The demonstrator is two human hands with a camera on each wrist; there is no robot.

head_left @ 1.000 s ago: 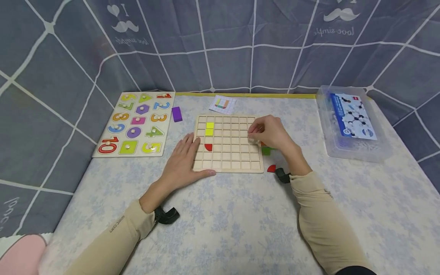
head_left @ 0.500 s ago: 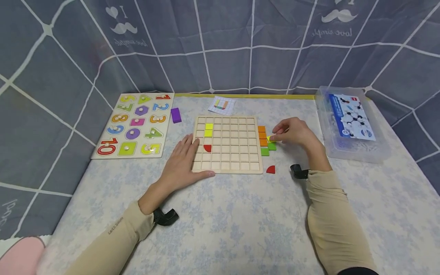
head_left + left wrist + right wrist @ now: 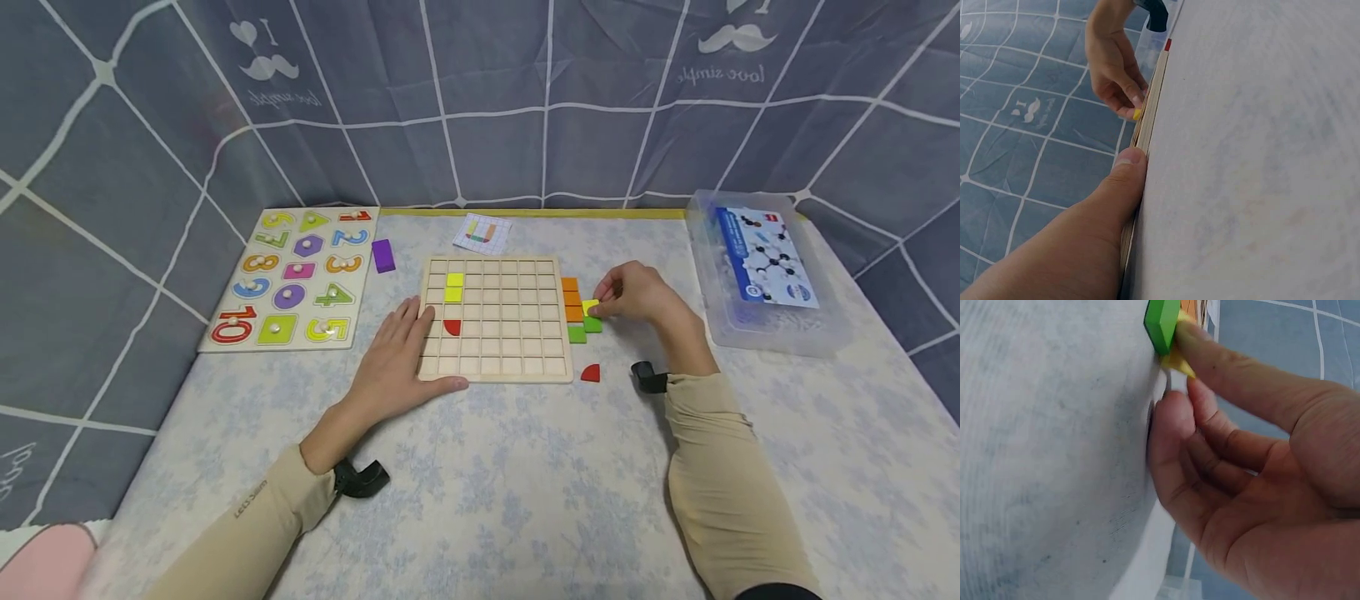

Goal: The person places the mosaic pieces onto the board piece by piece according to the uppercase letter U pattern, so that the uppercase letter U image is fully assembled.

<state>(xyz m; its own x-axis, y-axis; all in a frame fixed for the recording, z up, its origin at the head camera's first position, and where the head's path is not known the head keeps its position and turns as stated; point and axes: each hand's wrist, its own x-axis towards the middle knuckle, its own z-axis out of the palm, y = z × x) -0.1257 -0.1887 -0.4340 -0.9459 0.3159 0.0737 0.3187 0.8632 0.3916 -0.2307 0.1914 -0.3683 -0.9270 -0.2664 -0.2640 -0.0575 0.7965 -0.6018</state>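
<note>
Thumb and index finger of your right hand (image 3: 639, 293) pinch a yellow tile (image 3: 590, 307) just off the right edge of the grid board (image 3: 512, 333), crowded by orange tiles (image 3: 572, 299) and green tiles (image 3: 577, 335); your left hand (image 3: 392, 367) lies spread along the left edge, gripping nothing, likely steadying it. On the table (image 3: 510, 483), a number puzzle (image 3: 311, 283) sits toward the far left corner, a plastic box (image 3: 772, 331) toward the far right, neither blocking you.

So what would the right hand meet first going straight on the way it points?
The right hand touches the yellow tile; beyond it, the orange tiles look first in line, beside the wooden board, though height is hard to judge, so it might pass above them.
</note>
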